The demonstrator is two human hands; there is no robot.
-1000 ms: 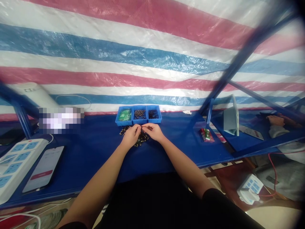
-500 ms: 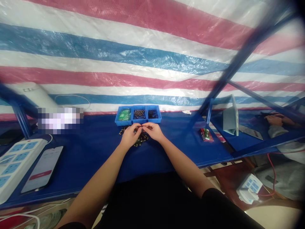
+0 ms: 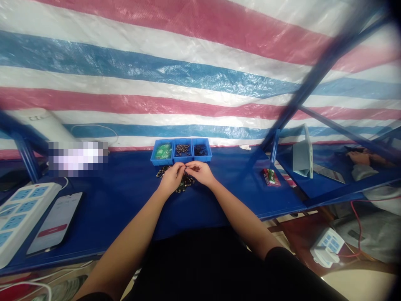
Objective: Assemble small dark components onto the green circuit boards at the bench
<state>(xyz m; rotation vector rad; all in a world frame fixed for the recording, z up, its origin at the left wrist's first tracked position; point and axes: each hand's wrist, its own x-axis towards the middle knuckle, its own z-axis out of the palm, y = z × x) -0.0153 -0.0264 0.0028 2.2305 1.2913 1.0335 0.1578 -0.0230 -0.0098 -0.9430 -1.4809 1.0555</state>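
Note:
My left hand [image 3: 171,177] and my right hand [image 3: 200,172] meet fingertip to fingertip over the blue table. Both are closed in a pinch, and what sits between the fingertips is too small to make out. Under and beside them lies a pile of small dark and brass-coloured parts [image 3: 187,184]. Just beyond the hands stand three joined blue bins. The left bin [image 3: 162,161] holds green circuit boards [image 3: 163,151], the middle one small metallic parts [image 3: 183,149], the right one small black parts [image 3: 200,150].
A phone [image 3: 56,221] and a white power strip [image 3: 23,209] lie at the left. To the right are a small red box [image 3: 271,177], a blue frame post [image 3: 275,146] and a tablet on a stand [image 3: 303,154]. Another person's hand [image 3: 359,158] shows at far right.
My fingers have shifted slightly where they meet, with the left fingertips drawn closer together. Bins, pile and phone stay in place apart from a slight camera shift.

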